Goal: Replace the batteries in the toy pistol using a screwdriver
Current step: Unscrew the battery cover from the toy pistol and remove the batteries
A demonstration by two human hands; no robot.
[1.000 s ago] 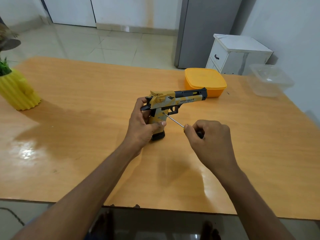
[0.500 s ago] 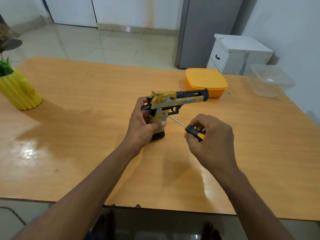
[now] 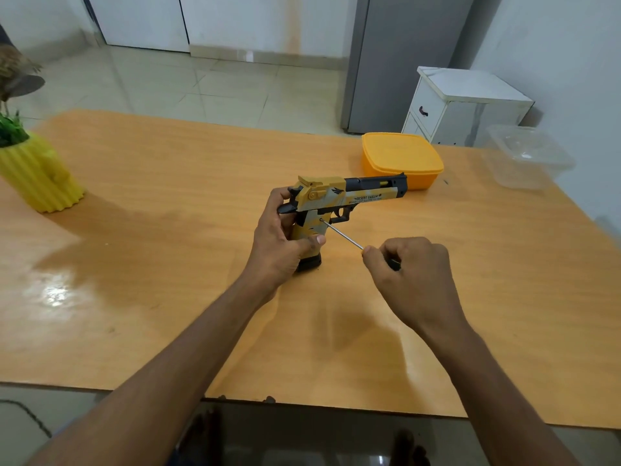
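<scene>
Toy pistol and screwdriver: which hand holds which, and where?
The left hand grips the toy pistol by its grip. The right hand holds the screwdriver by its handle.

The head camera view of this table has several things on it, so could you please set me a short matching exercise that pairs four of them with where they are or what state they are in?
Things:
1. toy pistol
2. screwdriver
3. orange lidded box
4. clear plastic container

Places or states:
A. empty and open, at the table's far right edge
B. gripped in the right hand, tip against the grip
C. shut, just behind the muzzle
D. stood upright on its base, held by the left hand

Pairs: 1-D, 2-B, 3-C, 4-A
</scene>
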